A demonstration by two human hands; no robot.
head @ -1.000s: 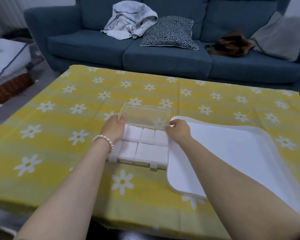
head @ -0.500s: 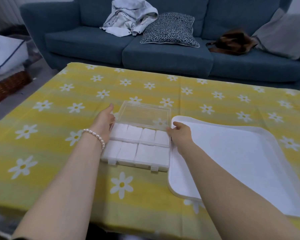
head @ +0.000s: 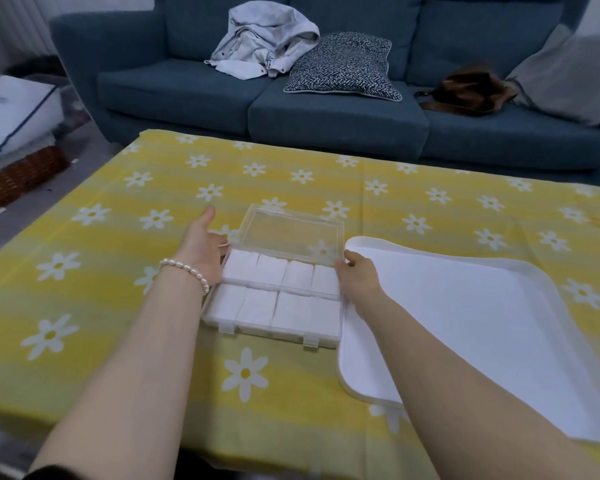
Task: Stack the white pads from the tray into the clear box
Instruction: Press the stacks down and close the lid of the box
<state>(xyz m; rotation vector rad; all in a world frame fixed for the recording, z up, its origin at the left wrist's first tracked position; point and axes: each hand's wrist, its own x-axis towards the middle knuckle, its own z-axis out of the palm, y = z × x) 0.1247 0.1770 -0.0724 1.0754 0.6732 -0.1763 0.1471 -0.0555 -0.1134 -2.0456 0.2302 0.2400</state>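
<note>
Yellow cloth printed with white daisies covers a low table point(head: 118, 271) in front of a dark blue sofa point(head: 343, 109). On the sofa lie a crumpled pale grey garment point(head: 264, 39), a black-and-white patterned cushion point(head: 343, 69), a brown item point(head: 468, 93) too blurred to identify, and a grey cushion point(head: 568, 71) cut off at the right edge. At far left, a white box with a dark stripe point(head: 14, 109) and a brown woven basket point(head: 21, 178) are partly out of frame; no writing is legible anywhere. Near the middle of the table sits the clear box point(head: 274, 289), its transparent lid point(head: 291, 232) tipped up at the far side. White pads point(head: 278, 292) fill it in two rows of four. Just right of the box, touching or nearly so, lies the white tray point(head: 465, 306), its near corner hidden behind the right forearm. The left hand point(head: 201, 247), with a pearl bracelet point(head: 184, 271) at the wrist, rests against the box's left side, thumb raised, fingers tucked behind the lid's edge. The right hand point(head: 359, 275) sits at the box's right edge, fingers curled and apparently pinching the lid's corner.
</note>
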